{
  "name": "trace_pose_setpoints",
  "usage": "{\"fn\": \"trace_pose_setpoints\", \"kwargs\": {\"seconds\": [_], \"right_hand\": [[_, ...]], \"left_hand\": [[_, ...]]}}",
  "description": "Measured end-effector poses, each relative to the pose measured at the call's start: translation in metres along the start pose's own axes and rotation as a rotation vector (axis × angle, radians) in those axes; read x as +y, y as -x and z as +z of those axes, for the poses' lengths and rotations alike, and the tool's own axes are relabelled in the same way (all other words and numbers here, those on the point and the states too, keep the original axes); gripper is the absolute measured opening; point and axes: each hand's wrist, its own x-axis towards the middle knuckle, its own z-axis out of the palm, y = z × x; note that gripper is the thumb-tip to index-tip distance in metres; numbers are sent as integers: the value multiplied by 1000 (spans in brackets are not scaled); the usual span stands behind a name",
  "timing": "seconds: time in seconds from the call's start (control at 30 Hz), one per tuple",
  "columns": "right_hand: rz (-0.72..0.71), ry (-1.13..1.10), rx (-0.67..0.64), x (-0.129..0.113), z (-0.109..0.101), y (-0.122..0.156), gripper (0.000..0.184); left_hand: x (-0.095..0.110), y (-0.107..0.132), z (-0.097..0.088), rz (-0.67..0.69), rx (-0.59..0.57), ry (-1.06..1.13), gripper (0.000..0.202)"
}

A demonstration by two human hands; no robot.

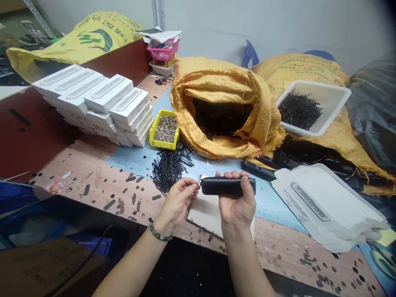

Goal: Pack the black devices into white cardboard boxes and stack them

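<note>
Pinching a tiny silver bit (200, 177) between finger and thumb, the left hand (177, 202) is held up just beside one end of a long black bar (227, 186). The right hand (236, 202) curls around the bar and grips it, with the fingers showing over the top. The bar looks smooth and hard, with soft round corners, and it is up in the air over a stiff white card (210, 216). A round green bead bracelet (160, 231) goes around the left wrist.

The wooden bench (80, 173) is scuffed and has black marks on it, and a blue mat (130, 159) lies on top. Thin black sticks (170, 167) sit in a messy heap on the mat, near the left hand. A ridged black bar (258, 170) lies past the right hand. A yellow plastic tray (165, 130) is full of small shiny bits. Smooth white boxes (93, 99) stand in neat stacks beside it. Flat white paper box sheets (324, 202) lie on the right. A rough woven yellow sack (222, 111) gapes open, and a white plastic tub (312, 107) holds more black sticks.
</note>
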Motion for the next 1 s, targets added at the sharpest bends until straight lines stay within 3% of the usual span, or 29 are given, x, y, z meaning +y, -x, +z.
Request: {"fn": "trace_pose_setpoints", "kwargs": {"seconds": [0.27, 0.43, 0.6, 0.73, 0.9, 1.0], "right_hand": [[-4, 7, -2, 1, 0, 3, 18], [17, 66, -48, -2, -2, -1, 21], [-73, 142, -89, -6, -7, -3, 21], [-100, 227, -204, -12, -12, -1, 17], [-248, 372, -433, -15, -13, 6, 14], [-257, 369, -414, -11, -14, 6, 14]], "left_hand": [[-4, -2, 3, 74, 46, -34, 30], [-5, -2, 4, 29, 2, -33, 29], [-16, 0, 8, 27, 1, -29, 26], [-23, 3, 7, 11, 0, -64, 28], [-24, 3, 7, 20, 18, -109, 30], [-28, 3, 9, 61, 39, -138, 29]]}}
